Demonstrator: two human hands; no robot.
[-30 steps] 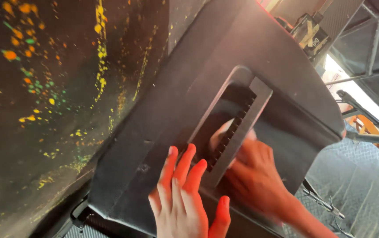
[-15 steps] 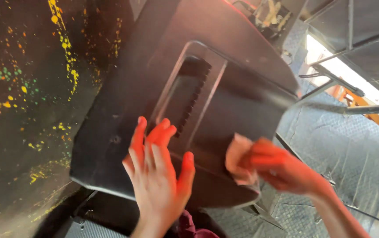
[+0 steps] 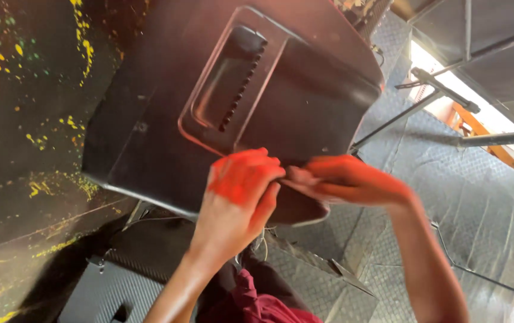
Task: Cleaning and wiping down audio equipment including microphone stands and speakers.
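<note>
A large black box (image 3: 149, 149) with a recessed handle panel (image 3: 227, 84) is tilted in front of me. My left hand (image 3: 239, 197) rests on its lower edge with the fingers curled. My right hand (image 3: 353, 179) reaches in from the right, blurred, its fingertips meeting my left fingers. A small pale cloth (image 3: 294, 174) shows only as a sliver at those fingertips. What my left fingers are curled around is hidden.
A dark wall with yellow and green paint spatter (image 3: 35, 119) is on the left. Grey tread-plate flooring (image 3: 448, 197) lies on the right, crossed by thin metal stand legs (image 3: 400, 116). A black ribbed case (image 3: 107, 287) sits below the box.
My left hand slid from flat and splayed on the panel down to the box's lower edge and curled. My right hand with the cloth moved left to meet it. The view shifted.
</note>
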